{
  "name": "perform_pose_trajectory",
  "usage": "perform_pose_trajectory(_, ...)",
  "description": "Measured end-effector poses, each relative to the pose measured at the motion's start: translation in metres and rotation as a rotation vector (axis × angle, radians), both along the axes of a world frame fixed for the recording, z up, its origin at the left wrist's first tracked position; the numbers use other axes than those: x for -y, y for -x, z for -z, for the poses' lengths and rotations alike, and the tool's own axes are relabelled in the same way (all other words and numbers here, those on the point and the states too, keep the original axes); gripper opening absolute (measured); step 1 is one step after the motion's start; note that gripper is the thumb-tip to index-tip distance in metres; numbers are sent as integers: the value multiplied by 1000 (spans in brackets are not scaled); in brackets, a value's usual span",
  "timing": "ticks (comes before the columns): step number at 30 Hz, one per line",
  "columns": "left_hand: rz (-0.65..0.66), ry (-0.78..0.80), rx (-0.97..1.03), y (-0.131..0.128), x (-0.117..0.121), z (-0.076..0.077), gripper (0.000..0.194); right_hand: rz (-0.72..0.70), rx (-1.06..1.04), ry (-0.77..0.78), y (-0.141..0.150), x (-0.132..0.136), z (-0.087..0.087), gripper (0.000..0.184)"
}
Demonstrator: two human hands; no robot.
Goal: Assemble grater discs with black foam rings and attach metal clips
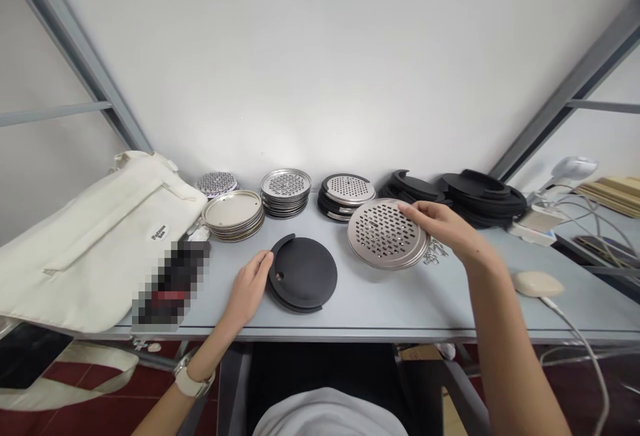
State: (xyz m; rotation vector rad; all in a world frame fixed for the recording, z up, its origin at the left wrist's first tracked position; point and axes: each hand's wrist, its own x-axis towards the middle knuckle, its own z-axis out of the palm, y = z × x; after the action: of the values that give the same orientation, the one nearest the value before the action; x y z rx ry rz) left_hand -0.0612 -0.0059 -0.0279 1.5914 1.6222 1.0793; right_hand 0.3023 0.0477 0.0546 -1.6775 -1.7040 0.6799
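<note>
My left hand (248, 291) grips the left edge of a black round base (307, 273) near the table's front. This base has a raised curved rim along one side and a small hole by my fingers. My right hand (445, 224) holds a round perforated metal grater plate (383, 233) by its right edge, tilted and just above the table, right of the base. Whether it is one plate or two together I cannot tell. Small metal wire pieces (435, 253) lie partly behind it.
Along the wall stand stacks of plain metal discs (234, 213), grater plates (286, 186), plates in black bases (349, 189) and black bases (475, 186). A cream bag (110, 243) lies at left. A white oval case (537, 284) with a cable and a power strip (533, 233) are at right.
</note>
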Motion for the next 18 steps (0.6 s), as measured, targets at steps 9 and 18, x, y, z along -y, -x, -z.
perform_pose_trajectory(9, 44, -68, -270, -4, 5, -6, 38, -128, -1, 75, 16, 4, -3, 57)
perform_pose_trajectory(18, 166, -117, -500, -6, 9, -7, 82, -360, 30, 391, 41, -16, 23, 57)
